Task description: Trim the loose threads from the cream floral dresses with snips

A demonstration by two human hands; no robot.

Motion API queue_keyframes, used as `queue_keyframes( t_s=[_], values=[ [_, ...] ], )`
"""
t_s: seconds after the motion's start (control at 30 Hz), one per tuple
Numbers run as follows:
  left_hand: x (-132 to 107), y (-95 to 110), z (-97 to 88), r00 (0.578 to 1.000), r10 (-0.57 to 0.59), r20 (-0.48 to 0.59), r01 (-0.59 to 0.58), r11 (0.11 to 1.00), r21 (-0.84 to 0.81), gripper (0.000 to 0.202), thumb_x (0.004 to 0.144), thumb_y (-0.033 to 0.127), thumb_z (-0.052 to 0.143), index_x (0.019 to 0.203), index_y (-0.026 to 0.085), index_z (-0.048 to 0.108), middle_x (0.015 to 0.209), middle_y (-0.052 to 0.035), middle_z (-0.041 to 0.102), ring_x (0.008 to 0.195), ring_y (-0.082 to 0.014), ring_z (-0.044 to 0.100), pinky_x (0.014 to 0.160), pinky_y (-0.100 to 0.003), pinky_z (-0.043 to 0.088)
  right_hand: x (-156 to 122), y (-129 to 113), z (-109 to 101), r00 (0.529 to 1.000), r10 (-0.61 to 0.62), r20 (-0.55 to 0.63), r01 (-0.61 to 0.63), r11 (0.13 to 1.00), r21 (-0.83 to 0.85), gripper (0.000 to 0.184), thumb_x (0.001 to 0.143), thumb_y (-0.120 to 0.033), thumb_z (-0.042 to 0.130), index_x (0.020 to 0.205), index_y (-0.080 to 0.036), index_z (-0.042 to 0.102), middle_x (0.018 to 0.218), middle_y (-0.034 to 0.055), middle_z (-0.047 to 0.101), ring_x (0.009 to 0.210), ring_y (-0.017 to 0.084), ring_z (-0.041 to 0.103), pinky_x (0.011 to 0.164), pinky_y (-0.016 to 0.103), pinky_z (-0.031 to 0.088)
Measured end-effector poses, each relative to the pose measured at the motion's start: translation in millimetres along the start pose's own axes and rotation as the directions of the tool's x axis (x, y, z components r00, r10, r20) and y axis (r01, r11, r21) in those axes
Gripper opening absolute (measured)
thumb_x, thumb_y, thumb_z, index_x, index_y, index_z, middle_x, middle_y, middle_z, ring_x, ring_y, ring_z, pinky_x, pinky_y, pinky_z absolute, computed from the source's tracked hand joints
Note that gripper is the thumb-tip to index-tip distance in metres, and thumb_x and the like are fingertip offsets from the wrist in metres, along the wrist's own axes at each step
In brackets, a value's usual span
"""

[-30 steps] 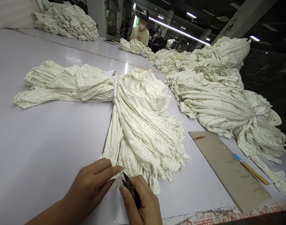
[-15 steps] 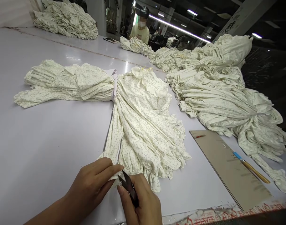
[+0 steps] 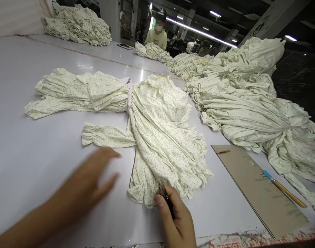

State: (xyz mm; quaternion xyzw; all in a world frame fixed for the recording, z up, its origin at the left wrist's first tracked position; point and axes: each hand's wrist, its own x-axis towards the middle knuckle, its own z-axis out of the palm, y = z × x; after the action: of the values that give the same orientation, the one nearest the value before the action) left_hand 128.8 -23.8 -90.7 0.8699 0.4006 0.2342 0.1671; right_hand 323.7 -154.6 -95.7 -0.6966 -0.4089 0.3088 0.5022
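A pale floral garment (image 3: pixel 162 124) with ruffled edges lies on the table, gathered by a light band (image 3: pixel 129 94) from a bunch of the same cloth (image 3: pixel 80 90) on the left. One of its sleeves (image 3: pixel 108 135) stretches out leftward below that bunch. My left hand (image 3: pixel 95 175), blurred by motion, hovers just below the sleeve with thumb and fingers apart, nothing between them. Dark thread snips (image 3: pixel 167 199) are gripped in my right hand (image 3: pixel 176 217), their blades over the garment's lower ruffled hem. The blades look close together.
A large heap of matching garments (image 3: pixel 245 93) spreads along the right side. A cardboard sheet (image 3: pixel 253 186) bears a small red tool (image 3: pixel 223 152) and a wooden-handled tool with a blue end (image 3: pixel 285 189). Another pile (image 3: pixel 78 26) sits far left; a person (image 3: pixel 157 36) is beyond the table.
My left hand has let go of the sleeve end, which now lies out to the left. My right hand has moved right with the snips, whose blades have come together.
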Motion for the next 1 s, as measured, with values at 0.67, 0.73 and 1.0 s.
queue_keyframes(
  t_s=[0.67,0.73,1.0],
  values=[
    [9,7,-9.3,0.951,-0.136,0.278,0.286,0.730,-0.621,0.035,0.090,0.044,0.044,0.069,0.020,0.059,0.066,0.0012,0.054,0.063,-0.0140,0.052,0.058,-0.021,0.041,38,14,8,0.988,-0.154,-0.005,0.154,0.986,0.060,0.020,0.090,-0.041,0.053,0.086,-0.022,0.058,0.079,-0.0009,0.054,0.073,0.017,0.051,0.064,0.025,0.040],
    [14,13,-10.6,0.937,-0.049,0.345,0.249,0.787,-0.564,0.033,0.092,0.044,0.046,0.071,0.021,0.057,0.069,0.0016,0.052,0.064,-0.0138,0.048,0.059,-0.021,0.040,31,6,13,0.970,-0.230,0.079,0.221,0.969,0.109,0.020,0.083,-0.035,0.064,0.100,-0.024,0.060,0.091,0.0004,0.056,0.080,0.017,0.055,0.066,0.024,0.044],
    [24,17,1.5,0.928,-0.090,0.362,0.334,0.634,-0.697,0.035,0.095,0.044,0.044,0.072,0.020,0.051,0.068,0.0031,0.046,0.065,-0.0134,0.044,0.061,-0.022,0.040,34,0,35,0.960,-0.162,0.229,0.098,0.958,0.268,0.020,0.093,-0.033,0.050,0.079,-0.021,0.055,0.069,-0.0027,0.048,0.063,0.013,0.045,0.057,0.023,0.036]
  ],
)
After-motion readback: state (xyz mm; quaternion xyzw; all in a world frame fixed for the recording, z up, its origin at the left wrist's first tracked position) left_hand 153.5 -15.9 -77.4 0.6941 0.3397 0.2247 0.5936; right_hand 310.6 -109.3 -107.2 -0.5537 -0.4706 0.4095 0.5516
